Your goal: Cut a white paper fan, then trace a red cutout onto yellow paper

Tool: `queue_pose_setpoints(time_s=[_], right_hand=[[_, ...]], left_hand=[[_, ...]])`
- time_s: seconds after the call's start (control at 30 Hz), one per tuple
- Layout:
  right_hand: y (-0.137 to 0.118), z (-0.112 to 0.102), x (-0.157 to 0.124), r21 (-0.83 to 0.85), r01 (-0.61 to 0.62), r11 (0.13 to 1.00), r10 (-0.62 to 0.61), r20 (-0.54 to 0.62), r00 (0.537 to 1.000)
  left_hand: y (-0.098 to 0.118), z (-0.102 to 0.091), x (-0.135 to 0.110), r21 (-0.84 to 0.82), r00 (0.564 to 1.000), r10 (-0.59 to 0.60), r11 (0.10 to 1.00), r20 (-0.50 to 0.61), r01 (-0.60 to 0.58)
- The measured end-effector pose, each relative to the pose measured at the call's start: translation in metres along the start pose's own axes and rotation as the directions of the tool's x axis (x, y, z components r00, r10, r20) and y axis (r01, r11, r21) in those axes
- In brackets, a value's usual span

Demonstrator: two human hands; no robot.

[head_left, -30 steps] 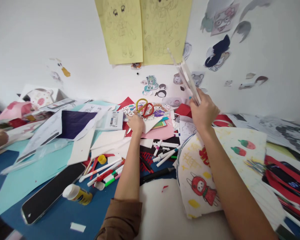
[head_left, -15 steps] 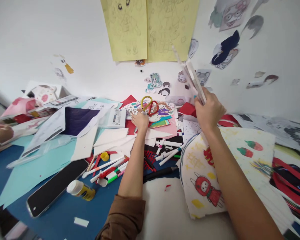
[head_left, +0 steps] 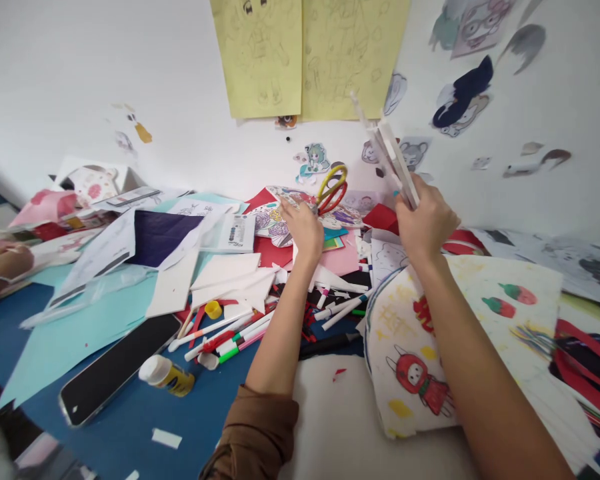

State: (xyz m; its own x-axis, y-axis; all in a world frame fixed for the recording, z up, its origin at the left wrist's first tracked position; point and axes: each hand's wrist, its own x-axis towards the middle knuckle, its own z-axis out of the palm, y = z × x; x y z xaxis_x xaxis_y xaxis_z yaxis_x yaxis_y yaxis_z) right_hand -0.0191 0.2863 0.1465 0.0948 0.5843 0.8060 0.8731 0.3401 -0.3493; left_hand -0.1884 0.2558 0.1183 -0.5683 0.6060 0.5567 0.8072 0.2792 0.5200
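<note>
One white wall (head_left: 145, 60) rises behind a blue table (head_left: 115, 440) crowded with craft supplies. Turquoise paper (head_left: 100, 327) spreads across the left, while on the right a white panel (head_left: 387, 333), painted with a red-hooded figure, lies beneath my forearm. Two yellow pencil drawings (head_left: 265, 73) hang overhead. A black smartphone (head_left: 120, 367) rests diagonally on the tabletop. My right hand (head_left: 427, 220) pinches flat white pieces (head_left: 400, 160) between thumb and fingers, tilted upward in front of the wall. My left hand (head_left: 305, 233) has its fingers gathered about scissors (head_left: 334, 190) over a patterned sheet (head_left: 270, 230), the yellow and red handles jutting beyond my knuckles; I cannot tell exactly where the fingertips press. Nearer me lies a glue stick (head_left: 167, 375), and beyond it a yellow cap (head_left: 213, 309).
</note>
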Motion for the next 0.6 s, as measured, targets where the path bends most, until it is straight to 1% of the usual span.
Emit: queue_pose_setpoints(time_s=[0.1,0.17,0.3,0.37,0.43,0.5,0.6], right_hand=[[-0.001,-0.001,0.0,-0.019,-0.01,1.0,0.01,0.0,1.0],[0.0,-0.001,0.0,-0.028,-0.019,0.999,0.019,-0.006,1.0],[0.001,-0.001,0.001,-0.02,-0.029,0.999,0.028,-0.016,0.999],[0.001,-0.001,0.001,-0.013,-0.028,1.0,0.028,-0.021,0.999],[0.001,-0.002,0.0,-0.007,-0.024,1.0,0.024,-0.023,0.999],[0.001,-0.003,0.0,-0.003,-0.022,1.0,0.022,-0.026,0.999],[-0.001,-0.005,0.0,-0.006,-0.04,0.999,0.039,-0.031,0.999]], left_hand=[[0.009,-0.002,-0.003,-0.002,0.991,0.136,0.991,-0.021,-0.136],[0.012,-0.004,-0.005,-0.021,0.983,0.183,0.983,-0.012,-0.183],[0.012,-0.01,-0.004,-0.078,0.982,0.186,0.98,0.034,-0.182],[0.012,-0.012,-0.003,-0.101,0.982,0.184,0.979,0.043,-0.179],[0.012,-0.012,-0.003,-0.115,0.977,0.211,0.972,0.04,-0.205],[0.014,-0.011,-0.004,-0.125,0.962,0.27,0.956,0.026,-0.265],[0.019,-0.007,-0.005,-0.138,0.925,0.381,0.916,0.014,-0.375]])
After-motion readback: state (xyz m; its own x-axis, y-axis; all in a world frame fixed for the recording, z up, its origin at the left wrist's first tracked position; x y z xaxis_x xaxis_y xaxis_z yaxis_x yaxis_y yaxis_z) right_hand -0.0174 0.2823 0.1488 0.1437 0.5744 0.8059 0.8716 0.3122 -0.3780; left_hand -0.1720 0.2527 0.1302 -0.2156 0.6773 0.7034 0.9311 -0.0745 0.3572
